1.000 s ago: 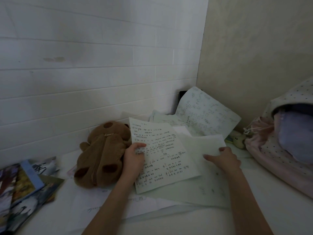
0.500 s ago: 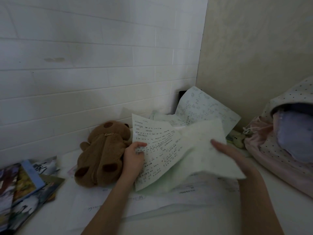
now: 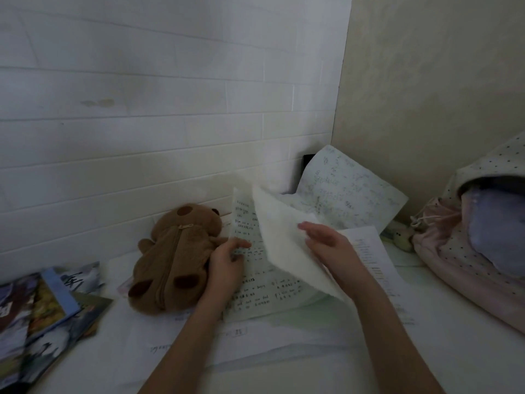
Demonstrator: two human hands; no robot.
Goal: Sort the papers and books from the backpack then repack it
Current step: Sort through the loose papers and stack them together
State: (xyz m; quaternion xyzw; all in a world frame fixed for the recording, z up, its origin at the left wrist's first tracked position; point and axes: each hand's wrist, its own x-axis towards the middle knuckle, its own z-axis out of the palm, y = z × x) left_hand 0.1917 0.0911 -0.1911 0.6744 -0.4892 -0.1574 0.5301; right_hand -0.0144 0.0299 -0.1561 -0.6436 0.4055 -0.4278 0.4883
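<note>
My left hand (image 3: 227, 265) grips the left edge of a handwritten sheet (image 3: 255, 282) lying over a spread of papers (image 3: 199, 345) on the white table. A pale blank-sided sheet (image 3: 284, 240) stands tilted up over it, with my right hand (image 3: 329, 245) behind its right edge; fingers extended, so I cannot tell if they pinch it. A printed page (image 3: 369, 251) lies uncovered under my right wrist. Another written sheet (image 3: 346, 189) leans in the corner. The pink dotted backpack (image 3: 460, 251) lies open at the right, something lavender inside.
A brown plush bear pouch (image 3: 173, 257) with a zip lies just left of my left hand. Colourful books (image 3: 42, 314) are stacked at the left edge. A small pale toy (image 3: 400, 237) sits beside the backpack. Walls close off the back and right.
My right hand lifted the pale sheet from the table and swung it up and leftward over the handwritten sheet, uncovering a printed page beneath. My left hand stayed put.
</note>
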